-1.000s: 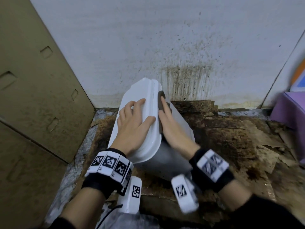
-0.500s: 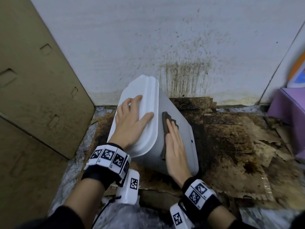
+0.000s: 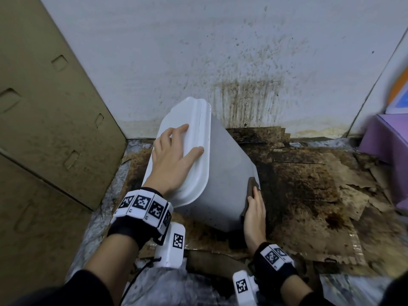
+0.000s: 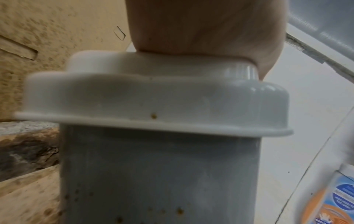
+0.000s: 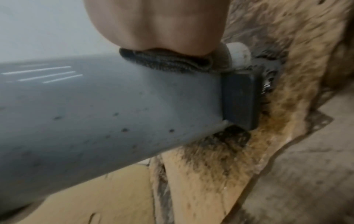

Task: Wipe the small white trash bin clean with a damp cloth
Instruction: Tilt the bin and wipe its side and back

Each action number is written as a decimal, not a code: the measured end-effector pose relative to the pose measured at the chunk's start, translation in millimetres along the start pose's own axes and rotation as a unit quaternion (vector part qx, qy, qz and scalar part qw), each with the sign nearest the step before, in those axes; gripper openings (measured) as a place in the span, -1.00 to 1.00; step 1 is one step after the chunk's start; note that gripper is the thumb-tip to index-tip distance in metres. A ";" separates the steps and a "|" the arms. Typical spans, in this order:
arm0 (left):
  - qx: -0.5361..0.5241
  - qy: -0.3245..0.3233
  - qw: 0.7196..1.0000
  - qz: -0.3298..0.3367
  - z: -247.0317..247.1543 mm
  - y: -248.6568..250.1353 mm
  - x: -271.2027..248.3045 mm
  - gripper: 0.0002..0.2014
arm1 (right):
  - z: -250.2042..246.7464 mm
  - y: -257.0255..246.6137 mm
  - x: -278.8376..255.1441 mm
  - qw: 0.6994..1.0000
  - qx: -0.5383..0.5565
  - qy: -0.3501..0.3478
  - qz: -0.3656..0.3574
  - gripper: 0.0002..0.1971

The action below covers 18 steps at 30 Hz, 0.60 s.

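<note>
The small white trash bin (image 3: 227, 173) leans tilted to the left on the stained floor, its lid (image 3: 194, 151) turned toward the cardboard. My left hand (image 3: 174, 160) lies flat on the lid with fingers spread, steadying it; the left wrist view shows the palm (image 4: 203, 28) on the lid (image 4: 153, 97). My right hand (image 3: 255, 208) presses a dark brown cloth (image 3: 250, 188) flat against the bin's right side near its base. In the right wrist view the cloth (image 5: 166, 63) is squeezed between palm (image 5: 157, 22) and bin wall (image 5: 107, 103). Small dark specks dot the bin's front face.
A spattered white wall (image 3: 220, 62) stands right behind the bin. Brown cardboard panels (image 3: 44, 107) close off the left. Soggy, stained cardboard (image 3: 309, 191) covers the floor. A purple box (image 3: 388, 146) sits at the right edge.
My right hand has slid the cloth down the bin's right side, from just under the lid to near the base. The left hand has stayed on the lid.
</note>
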State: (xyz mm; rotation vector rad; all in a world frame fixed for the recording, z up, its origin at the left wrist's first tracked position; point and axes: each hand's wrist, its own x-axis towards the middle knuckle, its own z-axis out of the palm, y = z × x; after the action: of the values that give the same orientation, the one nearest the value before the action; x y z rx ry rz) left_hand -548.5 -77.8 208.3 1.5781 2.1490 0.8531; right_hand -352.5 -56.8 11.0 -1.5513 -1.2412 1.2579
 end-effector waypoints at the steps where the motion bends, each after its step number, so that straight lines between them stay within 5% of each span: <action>1: 0.001 0.001 1.000 0.001 0.1 0.2 0.3 -0.24 | 4.5 -8.3 -4.3 1.000 0.008 -0.002 -0.007 -0.47; 8: 0.008 0.011 1.000 -0.001 -0.2 -2.7 2.1 -0.28 | 30.9 -87.6 -53.3 0.977 0.025 -0.091 -0.190 -0.38; 13: 0.011 0.014 1.000 0.004 1.0 -1.4 0.9 -0.35 | 21.5 -77.7 -47.6 0.954 -0.045 -0.099 -0.279 -0.46; 18: 0.000 0.002 1.000 -0.003 -1.2 2.0 -0.9 -0.24 | 4.7 -14.8 -23.1 0.985 -0.044 -0.043 -0.160 -0.46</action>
State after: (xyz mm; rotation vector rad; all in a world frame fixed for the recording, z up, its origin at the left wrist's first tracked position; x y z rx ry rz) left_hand -547.5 -78.5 210.4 1.5714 2.1563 0.8552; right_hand -361.1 -75.9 29.2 -1.3041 -1.5492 1.0819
